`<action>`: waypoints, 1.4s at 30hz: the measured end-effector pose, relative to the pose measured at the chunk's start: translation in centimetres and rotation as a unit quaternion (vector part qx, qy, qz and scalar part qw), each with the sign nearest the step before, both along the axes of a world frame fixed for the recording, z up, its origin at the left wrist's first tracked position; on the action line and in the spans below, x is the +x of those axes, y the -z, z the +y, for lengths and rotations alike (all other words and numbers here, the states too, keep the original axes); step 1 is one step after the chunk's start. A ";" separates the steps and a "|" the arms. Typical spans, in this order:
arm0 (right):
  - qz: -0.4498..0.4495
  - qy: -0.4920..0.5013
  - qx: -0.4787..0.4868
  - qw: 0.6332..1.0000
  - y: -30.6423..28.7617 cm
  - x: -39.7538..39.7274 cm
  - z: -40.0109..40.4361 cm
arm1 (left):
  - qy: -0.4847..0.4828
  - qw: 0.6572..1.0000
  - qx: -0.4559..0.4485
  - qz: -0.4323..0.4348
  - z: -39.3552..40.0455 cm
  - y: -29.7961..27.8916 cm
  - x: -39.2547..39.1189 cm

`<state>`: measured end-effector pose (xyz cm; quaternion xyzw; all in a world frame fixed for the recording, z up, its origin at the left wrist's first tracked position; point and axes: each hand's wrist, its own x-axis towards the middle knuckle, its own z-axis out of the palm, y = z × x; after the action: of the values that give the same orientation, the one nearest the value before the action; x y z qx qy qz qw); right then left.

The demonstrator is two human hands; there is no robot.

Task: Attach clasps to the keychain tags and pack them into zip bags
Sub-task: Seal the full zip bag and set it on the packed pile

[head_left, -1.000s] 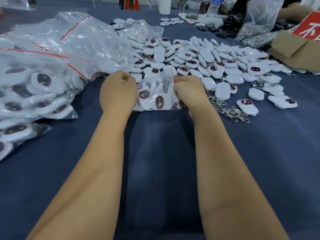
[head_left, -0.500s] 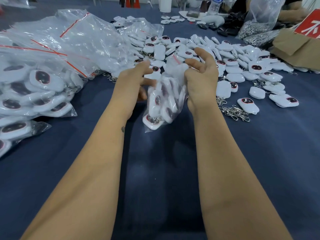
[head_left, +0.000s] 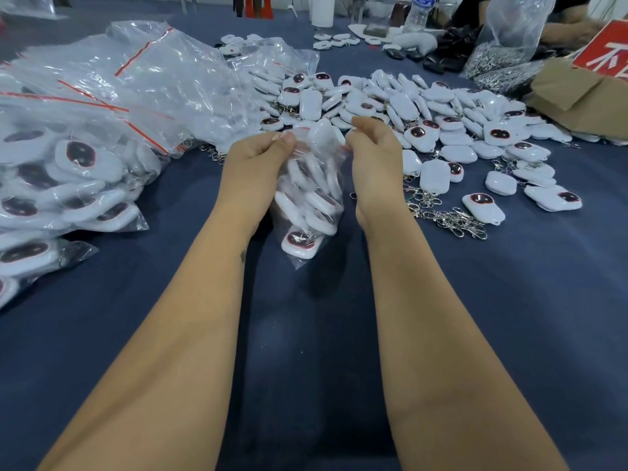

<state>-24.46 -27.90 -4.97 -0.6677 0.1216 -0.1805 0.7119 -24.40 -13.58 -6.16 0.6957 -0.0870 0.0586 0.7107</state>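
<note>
Hanging between the two hands, a small zip bag [head_left: 311, 198] full of white tags is held up above the middle of the worktop [head_left: 509, 317], its lower corner pointing down toward the blue cloth. The top edge of the bag is pinched by the left hand [head_left: 253, 161] at one end, thumb against forefinger, and by the right hand [head_left: 373, 158] at the other end, with the fingers curled over the strip. One tag with a dark oval face is seen at the bottom of the bag.

A heap of loose tags [head_left: 424, 120] is spread over the far right part of the worktop, beyond and beside the right hand. A small pile of metal clasps [head_left: 448, 217] lies just right of the right forearm. Filled bags [head_left: 68, 178] with red zip lines are stacked along the left edge. At the far right corner a cardboard box [head_left: 577, 93] and a clear sack [head_left: 513, 32] holding more metal clasps are seen.
</note>
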 end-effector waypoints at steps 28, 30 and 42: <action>-0.012 -0.109 0.106 0.988 0.3 0.1 -0.1 | -0.028 0.989 -0.116 0.090 1.1 -0.5 0.6; -0.003 -0.122 0.131 0.984 0.3 -0.1 0.0 | -0.030 0.978 -0.175 0.108 1.0 -0.7 0.4; -0.027 -0.092 0.212 0.973 0.4 -0.3 0.6 | 0.048 0.981 -0.142 0.123 0.1 -0.1 0.4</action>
<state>-24.72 -27.30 -5.34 -0.5050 0.0755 -0.1021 0.8538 -24.00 -13.44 -6.04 0.5845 -0.0229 -0.0501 0.8095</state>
